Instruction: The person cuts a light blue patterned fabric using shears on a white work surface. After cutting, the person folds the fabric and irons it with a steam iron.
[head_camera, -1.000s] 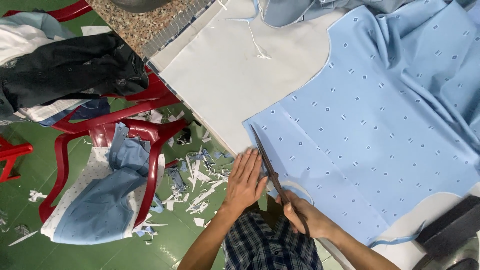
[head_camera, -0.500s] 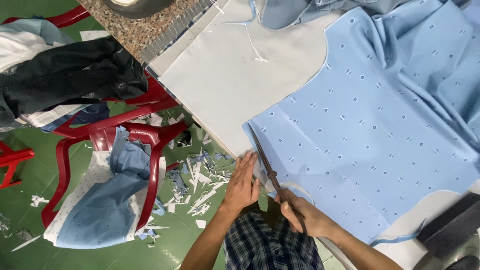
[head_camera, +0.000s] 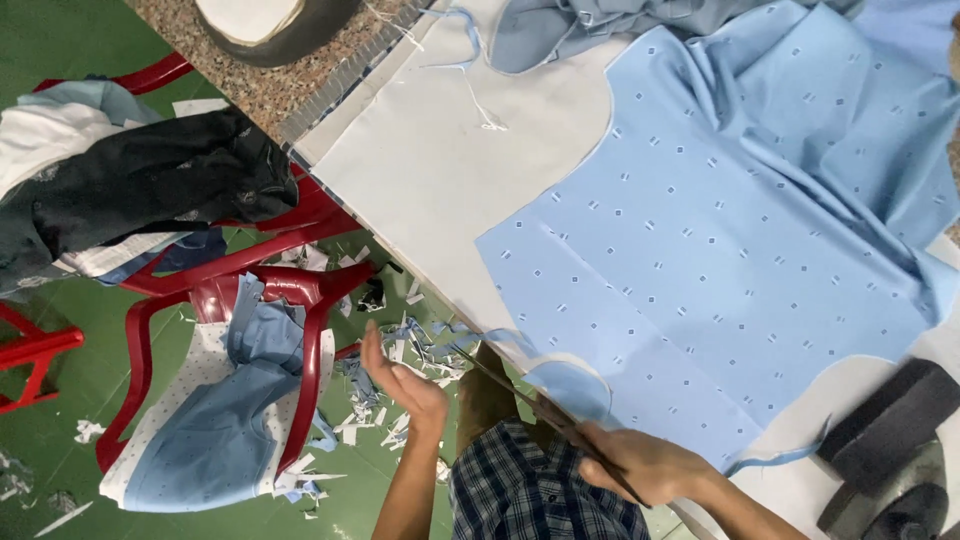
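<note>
A light blue cloth (head_camera: 720, 250) with small dark dots lies spread on a white cutting table (head_camera: 440, 190). My right hand (head_camera: 645, 465) grips long dark scissors (head_camera: 520, 395) at the cloth's near corner, the blades pointing up-left along its edge. A curved flap and a thin strip of blue cloth (head_camera: 490, 335) hang loose by the blade tips. My left hand (head_camera: 405, 385) is off the table edge, fingers spread, palm up, holding nothing, over the scrap-strewn floor.
Red plastic chairs (head_camera: 300, 300) stand left of the table, one piled with dark and white clothes (head_camera: 130, 190), one holding a blue garment (head_camera: 230, 420). Cloth scraps (head_camera: 390, 425) litter the green floor. Black blocks (head_camera: 890, 420) sit at the right; grey fabric (head_camera: 600, 25) is bunched at the top.
My left hand has lifted off the cloth and swung left, past the table edge, fingers apart. The right hand keeps the scissors at the cloth's corner, where a cut strip now hangs.
</note>
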